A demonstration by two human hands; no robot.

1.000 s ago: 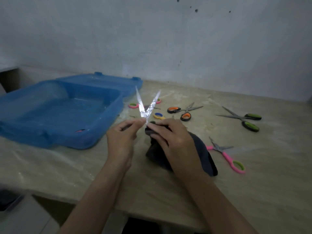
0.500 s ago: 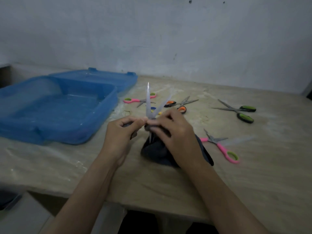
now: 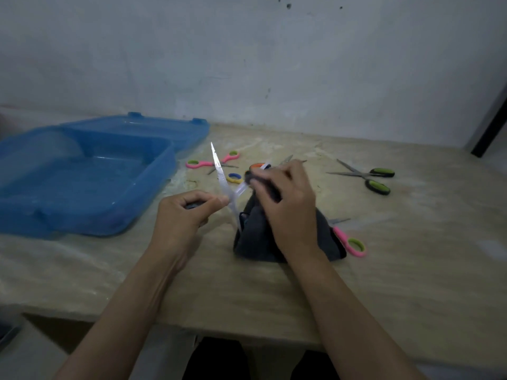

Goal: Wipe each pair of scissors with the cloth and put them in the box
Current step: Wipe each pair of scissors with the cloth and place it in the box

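The right hand (image 3: pixel 285 204) has slid the dark cloth (image 3: pixel 323 237) from the pivot out along one blade of the open scissors (image 3: pixel 219 171), whose handle the left hand (image 3: pixel 183 215) grips; wiping is mid-stroke. Five more scissors lie beyond and right of the hands. One blue box (image 3: pixel 153 204), left of them, looks empty.

Left hand (image 3: pixel 186 215) grips open scissors (image 3: pixel 223 185); right hand (image 3: pixel 288 207) wipes 1 blade with the dark cloth (image 3: pixel 255 239).

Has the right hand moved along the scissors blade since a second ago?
Yes: the right hand with the cloth has slid outward along the blade, toward the orange-handled scissors.
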